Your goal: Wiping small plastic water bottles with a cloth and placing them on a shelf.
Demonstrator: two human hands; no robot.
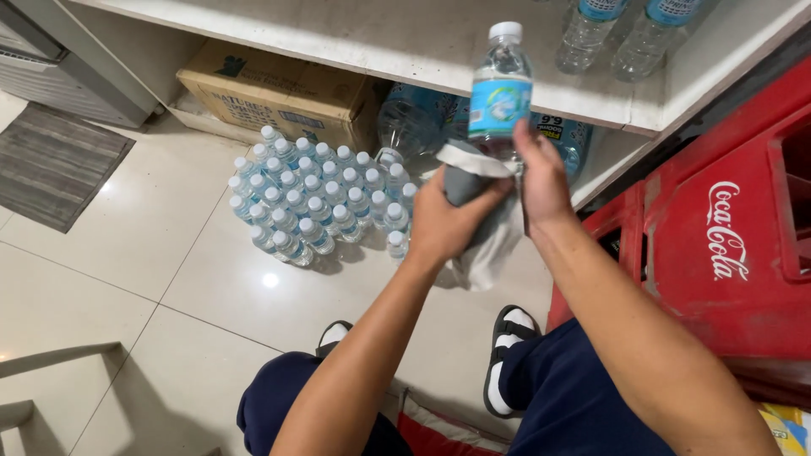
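Small clear water bottle (500, 89) with white cap and blue-green label, held upright, long axis vertical, cap up, just in front of the white shelf edge (439, 63). Right hand (541, 173) closed round the bottle's lower part from the right side, thumb across the front. Left hand (443, 221) closed on a grey-white cloth (486, 228), pressed against the bottle's base from the left and below; cloth hangs down under both hands. Both hands touch the bottle area, right one carries it. On the tiled floor (127, 270) to the left and beyond the hands: a tight cluster of same small bottles (317, 198) standing upright, caps on. Behind it under the shelf a cardboard box (279, 97), contents not visible, and large blue-tinted water jugs (414, 118). Two more bottles (621, 29) stand on top of the shelf. Red plastic crate (718, 228) at right; what is in it cannot be told.
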